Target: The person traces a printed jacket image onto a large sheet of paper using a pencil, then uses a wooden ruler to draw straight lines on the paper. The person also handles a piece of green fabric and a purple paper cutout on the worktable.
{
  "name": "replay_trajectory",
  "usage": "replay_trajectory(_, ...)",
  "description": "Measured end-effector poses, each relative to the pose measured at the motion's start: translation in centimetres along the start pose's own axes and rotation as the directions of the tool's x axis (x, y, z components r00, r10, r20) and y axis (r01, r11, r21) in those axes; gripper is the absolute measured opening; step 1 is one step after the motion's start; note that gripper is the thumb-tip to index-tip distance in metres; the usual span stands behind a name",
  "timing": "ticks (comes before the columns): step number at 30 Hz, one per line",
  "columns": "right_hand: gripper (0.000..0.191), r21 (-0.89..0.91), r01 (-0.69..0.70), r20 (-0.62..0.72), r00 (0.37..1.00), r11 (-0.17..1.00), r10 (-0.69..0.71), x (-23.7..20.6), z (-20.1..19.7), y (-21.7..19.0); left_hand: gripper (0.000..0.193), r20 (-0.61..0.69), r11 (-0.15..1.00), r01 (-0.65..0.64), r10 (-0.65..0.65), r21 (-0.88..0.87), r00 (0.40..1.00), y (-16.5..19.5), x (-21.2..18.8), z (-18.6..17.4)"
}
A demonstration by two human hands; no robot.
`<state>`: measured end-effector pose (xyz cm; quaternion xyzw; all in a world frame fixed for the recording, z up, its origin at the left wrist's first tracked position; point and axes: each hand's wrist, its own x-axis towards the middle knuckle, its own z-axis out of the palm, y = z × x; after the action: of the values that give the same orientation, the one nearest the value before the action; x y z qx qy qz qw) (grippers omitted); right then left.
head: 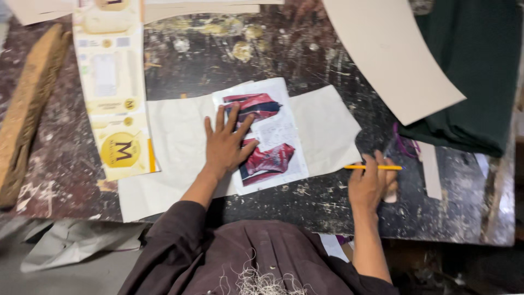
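Head view: left hand [226,143] flat on printed sheet [268,136], right grip [373,183] around yellow pencil [373,167].

Bare tabletop [218,54] is lying open beyond the paper sheet [322,128]; a flattened carton [112,87] is blocking the left, card [393,54] and green cloth [475,71] crowding the right.

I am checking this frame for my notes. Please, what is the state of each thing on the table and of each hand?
Left hand: flat, fingers spread, pressing the printed photo sheet.
Right hand: holding the yellow pencil level.
White paper: flat under the sheet.
Flattened carton: unfolded.
Green cloth: folded.
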<state>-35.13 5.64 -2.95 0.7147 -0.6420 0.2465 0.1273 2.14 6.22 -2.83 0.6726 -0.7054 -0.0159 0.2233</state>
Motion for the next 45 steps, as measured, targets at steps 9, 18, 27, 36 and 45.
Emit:
replay_trajectory(9, 0.054, 0.285, -0.483, 0.337, 0.859, 0.828, 0.385, 6.9, -0.7, -3.3, 0.068, 0.055, 1.000, 0.000, -0.001, 0.026, 0.998, 1.0, 0.5, -0.5)
replay_trajectory(18, 0.045, 0.438, -0.547, 0.350, 0.835, 0.713, 0.425, 6.3, -1.4, -3.0, 0.066, 0.064, 1.000, -0.029, 0.029, 0.010, 0.998, 1.2, -0.8, 0.8)
replay_trajectory(27, 0.043, 0.424, -0.448, 0.342, 0.884, 0.787, 0.320, -4.8, -3.4, -2.0, 0.066, 0.183, 0.974, -0.215, 0.224, -0.065, 0.957, -1.9, -3.5, 0.2)
replay_trajectory(36, 0.047, 0.345, -0.494, 0.323, 0.861, 0.799, 0.392, -9.3, -3.3, -3.1, 0.064, 0.199, 0.960, -0.268, 0.279, -0.082, 0.939, -3.6, -5.2, 0.7)
replay_trajectory(45, 0.029, 0.267, 0.103, 0.049, 0.991, 0.958, -0.121, -10.1, -6.3, -7.3, 0.066, 0.227, 0.962, -0.256, 0.272, -0.095, 0.935, -4.0, -5.2, -0.1)
